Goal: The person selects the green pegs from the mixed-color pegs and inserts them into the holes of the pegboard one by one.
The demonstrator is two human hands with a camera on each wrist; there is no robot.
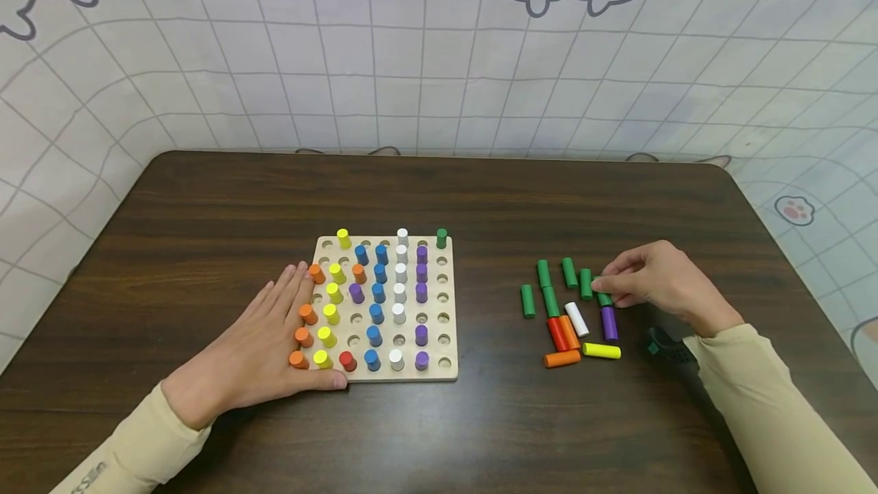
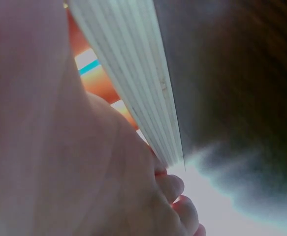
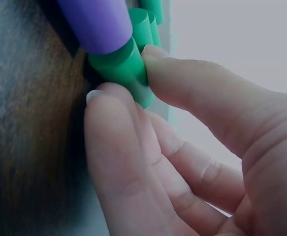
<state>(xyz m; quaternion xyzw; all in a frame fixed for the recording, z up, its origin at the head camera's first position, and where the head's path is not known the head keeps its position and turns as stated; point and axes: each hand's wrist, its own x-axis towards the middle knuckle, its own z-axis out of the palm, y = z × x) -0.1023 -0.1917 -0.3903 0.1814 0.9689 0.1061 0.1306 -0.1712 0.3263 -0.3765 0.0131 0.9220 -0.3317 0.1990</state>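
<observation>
My left hand (image 1: 264, 349) rests along the left edge of a wooden pegboard (image 1: 433, 307), fingers straight and thumb along the front edge. Colored pegs stand upright in the board in columns, with some holes bare. One green peg (image 1: 442, 238) stands at the back right corner. In the left wrist view, the board's side edge (image 2: 138, 73) runs beside the palm. Right of the board, my right hand (image 1: 655, 284) pinches a green peg (image 3: 121, 69) between thumb and fingers, low at the table. A purple peg (image 1: 609, 323) lies against its near end.
Loose pegs lie around the right hand: several green ones (image 1: 527, 301), a white peg (image 1: 577, 319), a red peg (image 1: 557, 335), orange pegs (image 1: 562, 358) and a yellow peg (image 1: 601, 351). A dark strap-like object (image 1: 665, 347) shows under the right wrist. A gridded cloth (image 1: 453, 59) hangs behind the table (image 1: 480, 433).
</observation>
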